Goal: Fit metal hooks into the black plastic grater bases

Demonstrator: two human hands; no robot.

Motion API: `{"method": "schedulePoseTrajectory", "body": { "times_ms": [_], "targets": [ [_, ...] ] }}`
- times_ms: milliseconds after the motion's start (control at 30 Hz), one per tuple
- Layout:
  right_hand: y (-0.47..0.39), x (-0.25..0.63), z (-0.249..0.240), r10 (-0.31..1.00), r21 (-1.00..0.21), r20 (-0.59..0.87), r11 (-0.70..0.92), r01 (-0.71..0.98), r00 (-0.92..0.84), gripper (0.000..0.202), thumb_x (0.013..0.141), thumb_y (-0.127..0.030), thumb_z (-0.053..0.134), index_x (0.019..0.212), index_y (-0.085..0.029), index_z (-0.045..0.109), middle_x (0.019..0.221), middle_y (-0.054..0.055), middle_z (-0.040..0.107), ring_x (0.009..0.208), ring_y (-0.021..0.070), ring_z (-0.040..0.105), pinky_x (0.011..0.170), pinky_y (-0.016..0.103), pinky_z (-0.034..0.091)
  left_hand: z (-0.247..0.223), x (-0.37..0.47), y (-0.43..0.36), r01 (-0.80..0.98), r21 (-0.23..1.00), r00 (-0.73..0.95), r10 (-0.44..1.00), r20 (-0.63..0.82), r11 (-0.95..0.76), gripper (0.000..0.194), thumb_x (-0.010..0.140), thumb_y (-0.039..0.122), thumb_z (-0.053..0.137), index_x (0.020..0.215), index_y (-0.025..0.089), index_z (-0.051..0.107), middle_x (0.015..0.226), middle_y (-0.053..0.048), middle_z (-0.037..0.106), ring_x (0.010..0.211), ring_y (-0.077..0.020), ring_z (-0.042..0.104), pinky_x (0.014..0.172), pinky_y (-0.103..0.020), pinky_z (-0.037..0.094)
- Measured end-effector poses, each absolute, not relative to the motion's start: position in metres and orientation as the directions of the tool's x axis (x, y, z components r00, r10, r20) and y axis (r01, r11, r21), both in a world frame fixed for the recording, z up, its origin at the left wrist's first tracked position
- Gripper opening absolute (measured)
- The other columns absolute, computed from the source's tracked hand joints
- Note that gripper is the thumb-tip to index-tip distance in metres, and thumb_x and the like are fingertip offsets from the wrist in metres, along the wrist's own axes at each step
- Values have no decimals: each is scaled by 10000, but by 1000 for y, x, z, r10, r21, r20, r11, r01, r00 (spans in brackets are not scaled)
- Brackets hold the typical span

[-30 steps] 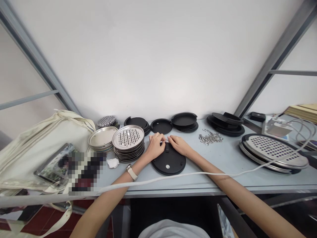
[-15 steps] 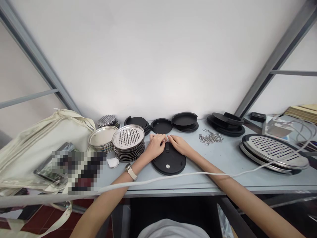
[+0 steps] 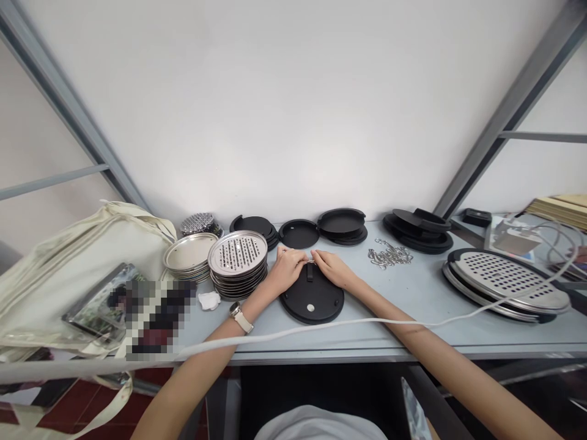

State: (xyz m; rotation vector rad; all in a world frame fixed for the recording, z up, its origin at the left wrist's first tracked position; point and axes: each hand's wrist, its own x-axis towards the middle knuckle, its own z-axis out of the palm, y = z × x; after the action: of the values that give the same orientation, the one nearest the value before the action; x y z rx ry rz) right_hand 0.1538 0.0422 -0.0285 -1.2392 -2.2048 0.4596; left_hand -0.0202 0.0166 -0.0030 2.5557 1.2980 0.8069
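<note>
A round black disc (image 3: 316, 305) lies flat on the table in front of me, with a short black tab (image 3: 309, 273) at its far edge and a pale round spot near its front. My left hand (image 3: 288, 269) is closed at the disc's far left edge, fingertips pressed together beside the tab. From the other side, my right hand (image 3: 332, 269) pinches near the same tab. Between both sets of fingertips shows a bit of a small metal wire piece (image 3: 312, 262); its shape is mostly hidden.
Stacked perforated grater plates (image 3: 237, 253) and plain metal plates (image 3: 190, 253) stand left. Black round holders (image 3: 342, 223) line the wall. A pile of metal wire hooks (image 3: 389, 253) lies right, larger perforated plates (image 3: 509, 278) beyond it. A white cable (image 3: 321, 324) crosses in front.
The fingertips have shifted slightly at the tab, and more of the small metal wire piece shows between them. The disc stays in place.
</note>
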Motion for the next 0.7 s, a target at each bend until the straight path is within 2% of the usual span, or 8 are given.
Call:
{"method": "schedulePoseTrajectory", "body": {
  "times_ms": [167, 367, 567, 700],
  "targets": [
    [41, 154, -27, 856, -546, 302, 516, 660, -419, 440, 950, -436, 200, 726, -197, 495, 728, 40, 613, 694, 155, 559, 673, 256, 370, -6, -20, 17, 711, 321, 484, 766, 422, -626, 192, 870, 148, 402, 831, 184, 586, 862, -25, 653, 826, -156, 556, 871, -345, 271],
    [41, 154, -28, 857, -549, 301, 514, 660, -418, 449, 939, -468, 224, 713, -195, 499, 711, 33, 608, 676, 148, 555, 657, 250, 374, -9, -20, 18, 710, 322, 484, 765, 424, -627, 197, 874, 153, 409, 876, 185, 603, 904, -36, 650, 876, -163, 555, 889, -345, 277],
    [44, 154, -31, 862, -513, 297, 507, 693, -411, 436, 939, -453, 240, 712, -192, 504, 704, 32, 610, 668, 144, 553, 645, 246, 369, -7, -22, 19, 709, 289, 518, 753, 407, -643, 220, 909, 214, 391, 912, 192, 610, 924, -45, 652, 881, -170, 552, 909, -354, 272],
    [44, 154, -32, 862, -506, 299, 507, 698, -410, 421, 940, -440, 247, 707, -193, 498, 707, 34, 609, 672, 148, 552, 642, 248, 356, -9, -22, 20, 696, 267, 527, 727, 440, -667, 227, 911, 199, 384, 901, 190, 611, 900, -37, 649, 864, -163, 549, 896, -341, 277]
  ]
}}
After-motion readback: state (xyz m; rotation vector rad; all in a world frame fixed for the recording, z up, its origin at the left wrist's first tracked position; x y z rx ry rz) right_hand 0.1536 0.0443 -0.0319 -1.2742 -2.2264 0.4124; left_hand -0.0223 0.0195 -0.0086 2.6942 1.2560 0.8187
